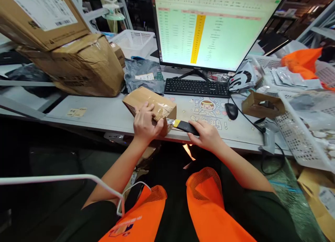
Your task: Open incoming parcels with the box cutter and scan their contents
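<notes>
A small brown cardboard box (146,97), with clear tape over its right end, rests at the front edge of the desk. My left hand (147,125) grips the near side of this box, fingers over its top and thumb along the side. In my right hand (205,134) is a utility knife (186,127) with a black handle and a yellow band. The knife points left, its front end against the box's taped right end. How far the blade goes in is hidden.
Large cartons (86,65) are stacked at left beside a grey plastic mailer (144,75). A keyboard (196,87) lies below the monitor (217,29), with a mouse (231,111) to its right. A barcode scanner (269,135), an open small box (261,105) and a white basket (305,139) stand at right.
</notes>
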`<state>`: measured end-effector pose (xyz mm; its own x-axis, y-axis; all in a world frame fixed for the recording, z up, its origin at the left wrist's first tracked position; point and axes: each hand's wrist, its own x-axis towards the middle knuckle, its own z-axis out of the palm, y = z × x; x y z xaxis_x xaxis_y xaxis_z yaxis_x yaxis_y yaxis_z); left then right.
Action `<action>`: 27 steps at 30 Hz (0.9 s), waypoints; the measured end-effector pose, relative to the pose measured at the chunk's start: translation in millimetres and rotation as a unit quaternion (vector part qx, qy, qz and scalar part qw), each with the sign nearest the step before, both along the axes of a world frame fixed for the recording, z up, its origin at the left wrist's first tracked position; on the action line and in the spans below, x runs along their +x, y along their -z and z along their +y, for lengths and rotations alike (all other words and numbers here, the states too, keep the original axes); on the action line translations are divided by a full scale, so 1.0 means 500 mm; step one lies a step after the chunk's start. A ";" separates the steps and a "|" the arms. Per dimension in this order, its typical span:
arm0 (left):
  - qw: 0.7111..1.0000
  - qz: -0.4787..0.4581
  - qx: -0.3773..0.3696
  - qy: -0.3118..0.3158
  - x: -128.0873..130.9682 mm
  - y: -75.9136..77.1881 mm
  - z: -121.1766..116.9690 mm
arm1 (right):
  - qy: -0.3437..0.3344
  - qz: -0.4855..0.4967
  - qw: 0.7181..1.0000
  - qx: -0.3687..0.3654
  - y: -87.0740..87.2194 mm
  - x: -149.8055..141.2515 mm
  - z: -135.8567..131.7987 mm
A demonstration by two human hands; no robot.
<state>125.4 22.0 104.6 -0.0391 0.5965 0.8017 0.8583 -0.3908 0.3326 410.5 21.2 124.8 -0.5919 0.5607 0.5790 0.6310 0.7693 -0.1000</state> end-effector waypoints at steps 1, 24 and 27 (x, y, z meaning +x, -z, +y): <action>1.000 0.007 0.001 -0.002 -0.002 0.000 -0.001 | -0.003 0.000 1.000 0.008 -0.002 -0.007 0.007; 0.947 -0.285 0.087 -0.122 -0.270 0.081 -0.058 | 0.212 0.144 0.958 -0.131 0.154 0.261 0.030; 0.898 -0.395 0.122 -0.151 -0.304 0.066 0.000 | 0.165 0.135 0.968 -0.135 0.156 0.231 0.016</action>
<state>-26.5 22.1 71.6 -0.7836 0.2740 0.5575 0.4708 -0.3236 0.8208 526.2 29.1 46.6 -0.2024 0.8462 0.4928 0.7609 0.4528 -0.4649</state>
